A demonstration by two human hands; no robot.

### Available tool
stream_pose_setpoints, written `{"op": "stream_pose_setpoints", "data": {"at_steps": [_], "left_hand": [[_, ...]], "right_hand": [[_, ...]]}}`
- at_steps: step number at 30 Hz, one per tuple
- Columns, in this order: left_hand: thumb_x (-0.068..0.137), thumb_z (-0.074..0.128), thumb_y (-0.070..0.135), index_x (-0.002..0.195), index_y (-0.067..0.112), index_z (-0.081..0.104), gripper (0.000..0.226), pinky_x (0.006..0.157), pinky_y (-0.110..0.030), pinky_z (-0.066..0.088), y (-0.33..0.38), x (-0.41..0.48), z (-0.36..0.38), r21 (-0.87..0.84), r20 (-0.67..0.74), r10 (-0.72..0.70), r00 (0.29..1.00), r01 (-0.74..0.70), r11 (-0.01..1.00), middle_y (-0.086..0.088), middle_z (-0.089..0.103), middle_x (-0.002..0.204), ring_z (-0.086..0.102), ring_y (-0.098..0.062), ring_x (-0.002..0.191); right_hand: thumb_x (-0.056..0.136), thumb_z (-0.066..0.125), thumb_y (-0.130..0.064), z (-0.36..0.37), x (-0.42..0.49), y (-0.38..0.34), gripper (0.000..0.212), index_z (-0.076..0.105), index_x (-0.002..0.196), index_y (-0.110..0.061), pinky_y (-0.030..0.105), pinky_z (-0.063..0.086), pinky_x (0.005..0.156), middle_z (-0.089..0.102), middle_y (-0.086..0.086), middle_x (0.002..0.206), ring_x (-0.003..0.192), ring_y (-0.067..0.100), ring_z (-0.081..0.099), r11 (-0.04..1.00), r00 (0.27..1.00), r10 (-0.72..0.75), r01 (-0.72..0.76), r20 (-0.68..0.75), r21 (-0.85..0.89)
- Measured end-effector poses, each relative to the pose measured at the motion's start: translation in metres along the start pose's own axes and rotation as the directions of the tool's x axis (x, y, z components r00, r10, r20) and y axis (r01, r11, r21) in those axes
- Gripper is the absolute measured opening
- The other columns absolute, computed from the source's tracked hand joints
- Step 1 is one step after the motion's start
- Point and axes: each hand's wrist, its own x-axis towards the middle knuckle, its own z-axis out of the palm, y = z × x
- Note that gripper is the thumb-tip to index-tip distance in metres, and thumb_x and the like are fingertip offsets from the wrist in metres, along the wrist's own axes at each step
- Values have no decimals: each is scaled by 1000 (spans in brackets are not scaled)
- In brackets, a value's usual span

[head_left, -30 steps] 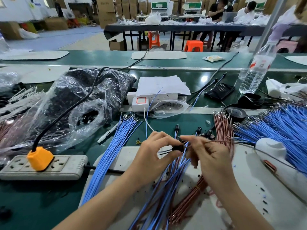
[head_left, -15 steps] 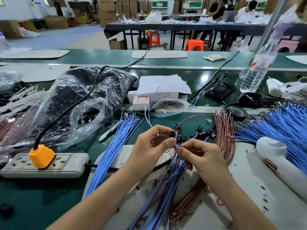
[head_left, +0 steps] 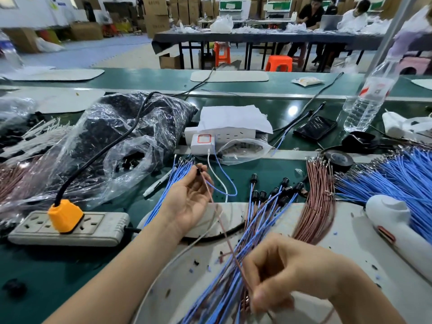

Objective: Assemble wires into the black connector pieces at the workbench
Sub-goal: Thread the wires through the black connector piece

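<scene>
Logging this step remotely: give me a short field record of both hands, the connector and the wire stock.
left hand: pinches black connector at fingertips
right hand: blurred, fingers curled on brown wire running up to that connector
finished pieces: blue-wired connectors fanned over white mat edge
brown wire bundle: right of them, beside blue bundle

Cardboard boxes (head_left: pixel 156 17) stacked behind; orange stools (head_left: pixel 279 63) by dark table (head_left: pixel 257 38).

No legible text, even on the bottle label (head_left: pixel 376 89)
</scene>
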Motion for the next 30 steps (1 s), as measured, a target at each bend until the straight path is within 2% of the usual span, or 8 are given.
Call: {"op": "stream_pose_setpoints", "data": {"at_steps": [4, 8, 11, 13, 16, 19, 26, 30], "left_hand": [[97, 44, 12, 89, 3, 62, 21, 55, -16, 52, 9, 6, -3, -26, -26, 59, 998, -59, 998, -7, 63, 72, 54, -9, 59], [81, 54, 8, 90, 8, 63, 13, 59, -18, 55, -3, -2, 1, 204, 157, 74, 985, -106, 973, -8, 68, 72, 62, -11, 56], [74, 58, 6, 91, 8, 65, 18, 63, -21, 57, -18, -12, -1, 452, 301, -91, 949, -58, 890, -11, 70, 78, 65, -14, 62], [75, 61, 7, 96, 7, 62, 21, 65, -22, 56, -25, -17, -4, 580, 357, -162, 920, -82, 810, -11, 70, 82, 66, -15, 66], [75, 61, 7, 96, 7, 61, 21, 69, -23, 55, -28, -20, -6, 638, 406, -167, 898, -148, 756, -10, 69, 83, 65, -15, 70], [74, 63, 7, 94, 7, 63, 20, 72, -23, 55, -26, -20, -5, 646, 408, -140, 902, -177, 742, -10, 70, 83, 65, -16, 71], [74, 64, 6, 90, 9, 66, 17, 72, -24, 54, -26, -19, -5, 651, 436, -95, 895, -241, 720, -10, 70, 83, 65, -18, 71], [72, 70, 8, 84, 17, 73, 15, 74, -24, 53, -27, -20, -6, 659, 466, -114, 878, -258, 706, -9, 70, 84, 64, -17, 73]], "right_hand": [[80, 67, -8, 0, -2, -3, 11, 70, 77, -19, 9, 42, 48, 63, -8, 62, 49, -3, 53, 1000, 995, 27, -28, 92, 6], [78, 75, -22, 1, 7, 3, 11, 75, 83, -13, 11, 34, 38, 65, 0, 62, 43, 3, 50, 993, 970, -32, 58, -243, 103], [69, 74, -29, 1, 18, 8, 23, 71, 74, -6, 12, 31, 35, 58, 7, 57, 37, 6, 42, 985, 775, -130, 175, -619, 12], [65, 70, -33, 0, 22, 11, 24, 69, 66, -9, 12, 31, 37, 54, 3, 51, 37, 5, 40, 964, 616, -245, 239, -749, -119], [69, 74, -31, -3, 23, 16, 28, 64, 62, -6, 14, 34, 41, 51, -2, 47, 40, 6, 42, 941, 536, -337, 215, -774, -261], [79, 75, -16, -4, 24, 21, 21, 63, 64, -10, 17, 35, 44, 51, -3, 46, 42, 6, 43, 928, 545, -363, 137, -756, -347], [79, 76, -19, -2, 26, 22, 23, 62, 62, -14, 14, 35, 49, 52, -7, 48, 46, 2, 42, 887, 456, -425, 40, -782, -459], [81, 74, -15, -2, 25, 21, 16, 65, 67, -12, 16, 35, 49, 55, -1, 51, 48, 3, 43, 874, 472, -431, 6, -769, -487]]}}
